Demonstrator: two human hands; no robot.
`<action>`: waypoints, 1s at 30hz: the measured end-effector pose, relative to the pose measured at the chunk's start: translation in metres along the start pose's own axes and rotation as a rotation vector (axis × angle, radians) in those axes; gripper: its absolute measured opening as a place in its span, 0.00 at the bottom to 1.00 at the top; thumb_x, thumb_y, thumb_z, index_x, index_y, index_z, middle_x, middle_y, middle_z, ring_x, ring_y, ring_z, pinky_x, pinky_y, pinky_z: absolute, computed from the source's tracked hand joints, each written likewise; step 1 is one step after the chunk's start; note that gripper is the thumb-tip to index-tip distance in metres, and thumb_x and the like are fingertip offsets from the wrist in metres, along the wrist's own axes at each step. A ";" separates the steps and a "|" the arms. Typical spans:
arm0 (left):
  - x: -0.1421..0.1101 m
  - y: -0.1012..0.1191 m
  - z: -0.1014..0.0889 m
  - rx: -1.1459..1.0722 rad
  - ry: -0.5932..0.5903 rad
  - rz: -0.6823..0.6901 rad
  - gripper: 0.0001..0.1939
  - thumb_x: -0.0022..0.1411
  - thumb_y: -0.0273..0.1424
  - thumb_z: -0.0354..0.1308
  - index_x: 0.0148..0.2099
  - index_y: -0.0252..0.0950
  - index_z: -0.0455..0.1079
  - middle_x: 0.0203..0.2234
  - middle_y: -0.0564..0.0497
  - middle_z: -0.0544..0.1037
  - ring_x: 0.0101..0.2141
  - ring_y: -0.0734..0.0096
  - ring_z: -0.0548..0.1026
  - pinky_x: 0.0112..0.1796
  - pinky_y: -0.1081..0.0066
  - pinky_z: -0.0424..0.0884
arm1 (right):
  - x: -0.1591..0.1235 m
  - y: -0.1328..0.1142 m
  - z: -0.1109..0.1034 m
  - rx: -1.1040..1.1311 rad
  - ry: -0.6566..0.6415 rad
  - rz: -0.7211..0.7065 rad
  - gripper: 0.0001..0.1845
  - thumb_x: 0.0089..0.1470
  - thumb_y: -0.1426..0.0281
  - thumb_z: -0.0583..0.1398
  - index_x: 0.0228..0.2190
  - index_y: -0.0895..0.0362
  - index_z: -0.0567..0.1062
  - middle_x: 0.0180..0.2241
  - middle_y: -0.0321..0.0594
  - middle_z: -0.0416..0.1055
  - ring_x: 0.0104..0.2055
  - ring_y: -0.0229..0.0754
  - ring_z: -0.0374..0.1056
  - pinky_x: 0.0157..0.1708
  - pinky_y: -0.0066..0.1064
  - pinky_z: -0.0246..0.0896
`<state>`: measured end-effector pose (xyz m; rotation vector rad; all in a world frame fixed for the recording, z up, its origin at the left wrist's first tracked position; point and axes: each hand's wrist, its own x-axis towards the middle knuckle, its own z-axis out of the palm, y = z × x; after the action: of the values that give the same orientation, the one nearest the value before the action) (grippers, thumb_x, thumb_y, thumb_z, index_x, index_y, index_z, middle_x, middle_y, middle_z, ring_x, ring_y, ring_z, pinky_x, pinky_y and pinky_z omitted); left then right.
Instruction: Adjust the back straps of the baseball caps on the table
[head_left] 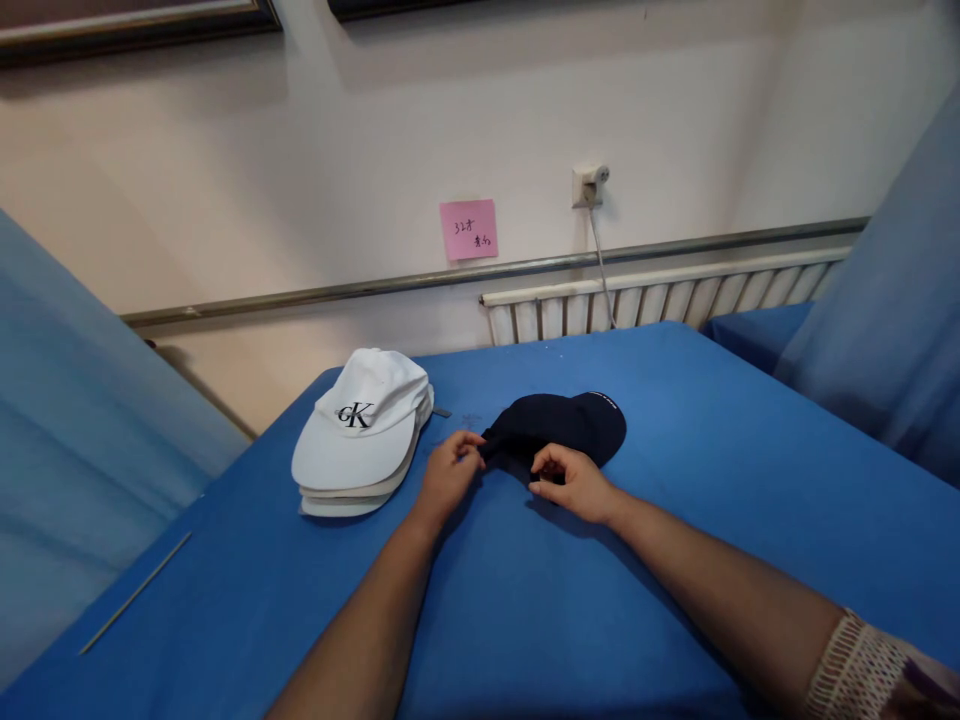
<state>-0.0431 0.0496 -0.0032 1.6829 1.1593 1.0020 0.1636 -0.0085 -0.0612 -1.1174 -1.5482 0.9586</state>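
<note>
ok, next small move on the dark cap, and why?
I'd probably ease the right hand a little toward the left hand: both are at the dark cap's edge, opposite its brim, with a gap between them. Whether the right grips fabric is unclear.

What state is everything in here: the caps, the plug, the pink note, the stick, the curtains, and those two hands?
White caps: stacked, brims towards the person.
Black cap: on the table, brim to the right.
Left hand: fingers closed on the black cap's edge.
Right hand: fingers curled at its opening; grip unclear.
Plug: in the socket.
Note: stuck up, written on.
Stick: lying flat.
Curtains: hanging.
</note>
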 end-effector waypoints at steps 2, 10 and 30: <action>0.005 0.000 -0.009 -0.294 0.073 -0.095 0.08 0.53 0.34 0.55 0.34 0.35 0.69 0.15 0.57 0.67 0.23 0.71 0.68 0.33 0.70 0.66 | -0.003 -0.003 0.000 -0.045 -0.028 -0.032 0.10 0.45 0.69 0.66 0.32 0.54 0.72 0.31 0.34 0.70 0.32 0.37 0.65 0.34 0.29 0.62; 0.003 -0.004 -0.011 -0.231 -0.071 -0.186 0.18 0.56 0.45 0.58 0.34 0.33 0.69 0.16 0.54 0.71 0.23 0.68 0.74 0.29 0.71 0.69 | 0.003 -0.013 -0.036 -0.106 0.455 -0.116 0.12 0.58 0.61 0.56 0.37 0.54 0.73 0.33 0.40 0.73 0.33 0.41 0.70 0.37 0.34 0.65; 0.009 -0.010 -0.010 -0.733 0.127 -0.205 0.25 0.48 0.21 0.66 0.51 0.34 0.68 0.36 0.46 0.80 0.33 0.70 0.78 0.36 0.73 0.73 | 0.019 0.009 -0.074 0.914 0.404 0.642 0.10 0.56 0.68 0.57 0.29 0.59 0.76 0.24 0.45 0.77 0.27 0.43 0.73 0.30 0.32 0.71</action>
<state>-0.0530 0.0623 -0.0077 0.9140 0.8637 1.2208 0.2350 0.0169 -0.0481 -1.0188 -0.2938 1.5253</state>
